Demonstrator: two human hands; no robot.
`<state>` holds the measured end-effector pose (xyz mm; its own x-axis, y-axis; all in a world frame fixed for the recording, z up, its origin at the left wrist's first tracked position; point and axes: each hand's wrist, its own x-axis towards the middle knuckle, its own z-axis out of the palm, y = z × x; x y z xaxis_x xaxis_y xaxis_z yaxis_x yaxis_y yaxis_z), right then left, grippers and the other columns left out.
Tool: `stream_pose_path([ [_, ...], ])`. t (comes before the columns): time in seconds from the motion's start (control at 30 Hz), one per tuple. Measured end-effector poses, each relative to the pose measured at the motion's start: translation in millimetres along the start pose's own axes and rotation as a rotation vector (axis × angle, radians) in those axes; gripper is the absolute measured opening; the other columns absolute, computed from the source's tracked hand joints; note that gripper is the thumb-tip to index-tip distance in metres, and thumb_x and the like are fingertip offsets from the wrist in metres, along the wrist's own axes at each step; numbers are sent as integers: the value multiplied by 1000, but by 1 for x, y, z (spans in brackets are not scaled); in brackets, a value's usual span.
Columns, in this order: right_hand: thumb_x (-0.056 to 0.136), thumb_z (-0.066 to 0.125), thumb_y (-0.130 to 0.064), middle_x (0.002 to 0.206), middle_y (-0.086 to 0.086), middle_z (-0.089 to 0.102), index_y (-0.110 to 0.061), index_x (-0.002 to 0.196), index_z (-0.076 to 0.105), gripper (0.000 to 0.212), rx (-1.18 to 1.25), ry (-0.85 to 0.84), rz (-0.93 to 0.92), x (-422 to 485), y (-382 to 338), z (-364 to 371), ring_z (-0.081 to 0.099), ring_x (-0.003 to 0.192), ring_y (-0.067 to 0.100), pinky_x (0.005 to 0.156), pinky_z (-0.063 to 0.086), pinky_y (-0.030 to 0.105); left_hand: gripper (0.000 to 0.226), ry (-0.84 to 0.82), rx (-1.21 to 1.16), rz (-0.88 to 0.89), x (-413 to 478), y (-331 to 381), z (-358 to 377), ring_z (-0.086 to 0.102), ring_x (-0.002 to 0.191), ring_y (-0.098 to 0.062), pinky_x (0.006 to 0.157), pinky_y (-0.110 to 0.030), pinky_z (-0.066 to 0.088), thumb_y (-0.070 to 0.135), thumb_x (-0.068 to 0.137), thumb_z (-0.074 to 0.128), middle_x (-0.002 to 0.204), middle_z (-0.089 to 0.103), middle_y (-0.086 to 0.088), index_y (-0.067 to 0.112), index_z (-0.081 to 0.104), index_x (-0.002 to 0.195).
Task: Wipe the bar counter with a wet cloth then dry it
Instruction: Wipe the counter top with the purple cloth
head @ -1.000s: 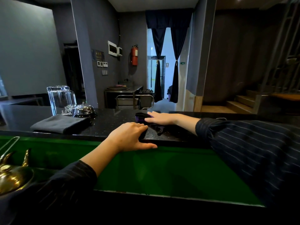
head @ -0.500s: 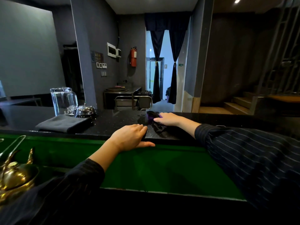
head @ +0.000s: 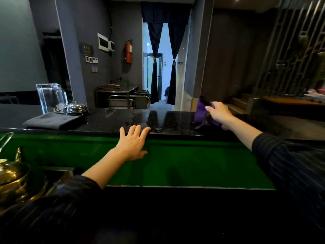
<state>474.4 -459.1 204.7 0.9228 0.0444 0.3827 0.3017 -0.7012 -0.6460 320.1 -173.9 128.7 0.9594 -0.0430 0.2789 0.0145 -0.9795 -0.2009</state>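
Wiping looks under way: the right hand (head: 219, 114) grips a purple cloth (head: 200, 111) at the right of the bar counter (head: 175, 120); the left hand (head: 131, 143) rests flat on its near edge. Wet patches show; drying, perhaps with the folded grey cloth (head: 52, 121), seems left.

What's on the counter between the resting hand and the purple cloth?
Only bare, wet-looking black counter lies between the left hand and the purple cloth, per the head view.

Left hand (head: 131, 145) flat, right hand (head: 219, 114) clenched
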Motion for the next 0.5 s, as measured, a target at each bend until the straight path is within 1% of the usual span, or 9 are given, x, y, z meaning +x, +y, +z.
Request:
stream_pose_path([
  [0.03, 97, 48, -29, 105, 18, 64, -4, 104, 62, 29, -103, 4, 1, -8, 9, -1, 59, 105, 33, 76, 37, 33, 94, -34, 9, -1, 1, 2, -2, 5, 147, -31, 112, -64, 9, 51, 85, 56, 158, 7, -13, 22, -4, 151],
  [0.07, 98, 45, -33, 117, 19, 63, -7, 113, 60, 34, -179, -55, 11, -16, 16, 2, 56, 113, 34, 80, 38, 32, 96, -66, 4, -2, 1, 3, -2, 3, 147, -31, 111, -64, 8, 51, 84, 58, 158, 5, -13, 23, -6, 151],
  [0.1, 99, 40, -39, 132, 17, 57, -12, 126, 55, 41, -250, -161, 19, -23, 20, 7, 51, 123, 35, 88, 39, 33, 97, -87, -11, -4, 2, 3, -2, 1, 148, -30, 112, -64, 6, 50, 84, 58, 159, 3, -12, 24, -7, 151],
  [0.13, 99, 33, -46, 145, 13, 46, -21, 139, 45, 49, -327, -268, 32, -29, 20, 13, 42, 133, 35, 101, 36, 38, 97, -102, -33, -7, 2, 2, -1, -1, 148, -30, 113, -64, 5, 50, 84, 59, 160, 1, -11, 26, -7, 150],
  [0.17, 99, 27, -52, 154, 9, 34, -29, 147, 33, 54, -395, -339, 53, -30, 18, 19, 31, 141, 36, 111, 27, 44, 97, -112, -52, -10, 3, 2, -1, -2, 148, -29, 113, -64, 3, 49, 83, 60, 160, 0, -10, 26, -7, 150],
  [0.2, 98, 22, -55, 159, 8, 25, -33, 150, 25, 57, -442, -375, 80, -31, 12, 24, 22, 144, 36, 115, 19, 48, 97, -119, -66, -11, 3, 1, -2, -3, 148, -28, 113, -63, 2, 49, 83, 60, 160, 0, -10, 27, -7, 150],
  [0.27, 96, 18, -57, 160, 11, 19, -32, 151, 21, 61, -484, -394, 102, -28, -3, 37, 16, 146, 37, 116, 13, 51, 98, -125, -85, -10, 6, 0, -2, -2, 148, -27, 114, -63, 1, 48, 82, 62, 160, 0, -7, 27, -5, 150],
  [0.43, 96, 21, -57, 157, 20, 21, -25, 147, 32, 62, -546, -396, 35, -39, -57, 86, 18, 143, 41, 117, 14, 54, 99, -105, -103, -26, 6, 1, -2, 1, 148, -24, 115, -59, 1, 45, 79, 65, 159, 4, -4, 27, -2, 150],
  [0.5, 96, 22, -55, 157, 21, 22, -24, 146, 33, 60, -544, -412, -16, -45, -78, 104, 19, 143, 42, 116, 14, 55, 99, -110, -111, -33, 6, 2, -3, 1, 148, -23, 115, -57, 0, 41, 79, 65, 159, 4, -3, 26, -2, 151],
])
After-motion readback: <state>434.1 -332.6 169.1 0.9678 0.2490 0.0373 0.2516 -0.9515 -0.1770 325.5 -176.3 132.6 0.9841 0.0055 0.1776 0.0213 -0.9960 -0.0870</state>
